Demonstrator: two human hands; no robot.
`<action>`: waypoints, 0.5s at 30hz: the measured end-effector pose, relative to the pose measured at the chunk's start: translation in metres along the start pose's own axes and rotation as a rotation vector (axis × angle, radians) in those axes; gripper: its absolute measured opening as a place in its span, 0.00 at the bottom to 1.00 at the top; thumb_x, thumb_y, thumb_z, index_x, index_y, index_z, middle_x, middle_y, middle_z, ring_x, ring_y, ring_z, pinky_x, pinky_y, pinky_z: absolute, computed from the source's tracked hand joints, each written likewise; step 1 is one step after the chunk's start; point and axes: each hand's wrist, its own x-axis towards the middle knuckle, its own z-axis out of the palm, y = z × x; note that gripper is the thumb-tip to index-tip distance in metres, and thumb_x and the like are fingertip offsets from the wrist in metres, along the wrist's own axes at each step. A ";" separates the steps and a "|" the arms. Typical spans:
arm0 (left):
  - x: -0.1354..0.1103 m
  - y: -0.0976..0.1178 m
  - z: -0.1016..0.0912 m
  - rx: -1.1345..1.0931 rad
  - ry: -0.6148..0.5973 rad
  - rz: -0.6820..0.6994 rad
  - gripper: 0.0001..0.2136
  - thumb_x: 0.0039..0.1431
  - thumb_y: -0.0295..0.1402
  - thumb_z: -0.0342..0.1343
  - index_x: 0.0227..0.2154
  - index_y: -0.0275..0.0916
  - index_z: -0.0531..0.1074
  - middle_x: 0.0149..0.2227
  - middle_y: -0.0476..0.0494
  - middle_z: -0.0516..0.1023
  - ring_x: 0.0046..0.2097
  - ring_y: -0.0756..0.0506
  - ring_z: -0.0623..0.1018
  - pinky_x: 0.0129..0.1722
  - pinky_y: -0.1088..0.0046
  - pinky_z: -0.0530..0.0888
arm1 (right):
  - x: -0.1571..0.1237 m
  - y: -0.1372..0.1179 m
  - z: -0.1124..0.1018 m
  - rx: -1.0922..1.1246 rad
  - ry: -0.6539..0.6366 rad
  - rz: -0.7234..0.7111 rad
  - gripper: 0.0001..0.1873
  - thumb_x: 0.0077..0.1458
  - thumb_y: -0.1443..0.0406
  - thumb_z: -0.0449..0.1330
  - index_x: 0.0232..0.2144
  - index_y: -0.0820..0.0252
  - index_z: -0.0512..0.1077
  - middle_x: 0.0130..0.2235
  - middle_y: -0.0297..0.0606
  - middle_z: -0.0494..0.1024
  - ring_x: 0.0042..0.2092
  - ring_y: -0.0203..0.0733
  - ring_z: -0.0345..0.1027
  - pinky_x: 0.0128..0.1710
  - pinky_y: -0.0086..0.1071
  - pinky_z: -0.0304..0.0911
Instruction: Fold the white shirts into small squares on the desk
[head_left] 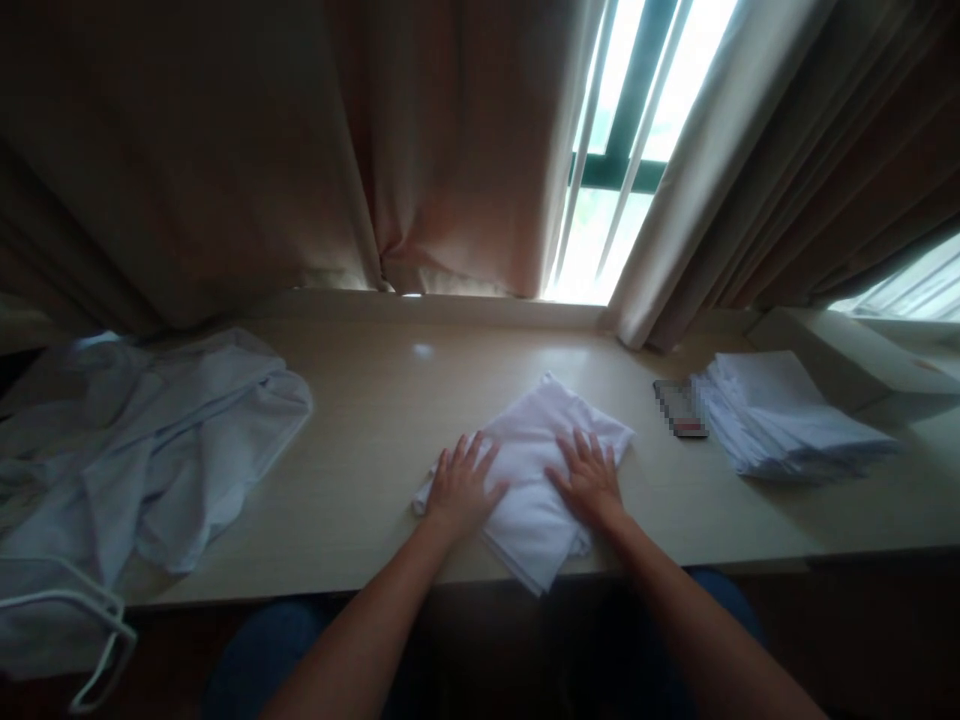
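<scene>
A folded white cloth lies on the light wooden table, with one corner hanging over the near edge. My left hand rests flat on its left part, fingers spread. My right hand presses flat on its right part, fingers stretched out. Neither hand grips anything.
A heap of loose white garments covers the table's left end. A stack of folded white cloths sits at the right, with a small flat object beside it. A box stands at the far right. Brown curtains and a bright window lie behind.
</scene>
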 end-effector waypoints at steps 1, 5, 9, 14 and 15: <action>0.002 0.000 0.001 -0.003 0.006 0.001 0.30 0.59 0.55 0.41 0.64 0.54 0.51 0.68 0.49 0.48 0.68 0.38 0.47 0.64 0.51 0.47 | 0.002 0.000 0.001 -0.001 0.012 0.000 0.35 0.60 0.42 0.41 0.65 0.45 0.50 0.69 0.35 0.41 0.68 0.52 0.30 0.63 0.53 0.24; 0.007 0.001 0.005 -0.017 0.025 0.013 0.31 0.59 0.55 0.40 0.64 0.54 0.51 0.69 0.49 0.47 0.68 0.38 0.47 0.65 0.50 0.46 | 0.004 0.001 0.009 -0.017 0.051 0.012 0.35 0.61 0.42 0.40 0.65 0.46 0.50 0.69 0.35 0.42 0.68 0.52 0.31 0.63 0.53 0.25; 0.010 0.001 0.006 -0.030 0.000 0.021 0.31 0.59 0.56 0.39 0.64 0.53 0.50 0.69 0.49 0.46 0.68 0.38 0.46 0.65 0.50 0.46 | 0.003 0.002 0.013 -0.034 0.070 0.018 0.35 0.61 0.42 0.41 0.65 0.47 0.51 0.69 0.36 0.42 0.68 0.53 0.31 0.63 0.54 0.26; 0.011 0.002 0.003 -0.032 -0.029 0.010 0.31 0.59 0.56 0.40 0.64 0.52 0.51 0.69 0.49 0.46 0.68 0.38 0.46 0.65 0.50 0.46 | 0.004 0.002 0.013 -0.045 0.077 0.015 0.35 0.61 0.43 0.41 0.65 0.47 0.51 0.69 0.36 0.43 0.68 0.53 0.31 0.63 0.54 0.28; 0.011 0.003 0.002 -0.030 -0.027 0.008 0.31 0.59 0.56 0.40 0.64 0.52 0.51 0.69 0.49 0.46 0.68 0.38 0.46 0.65 0.50 0.46 | 0.004 0.002 0.013 -0.046 0.078 0.014 0.35 0.61 0.43 0.41 0.65 0.47 0.51 0.69 0.36 0.43 0.68 0.53 0.31 0.63 0.54 0.28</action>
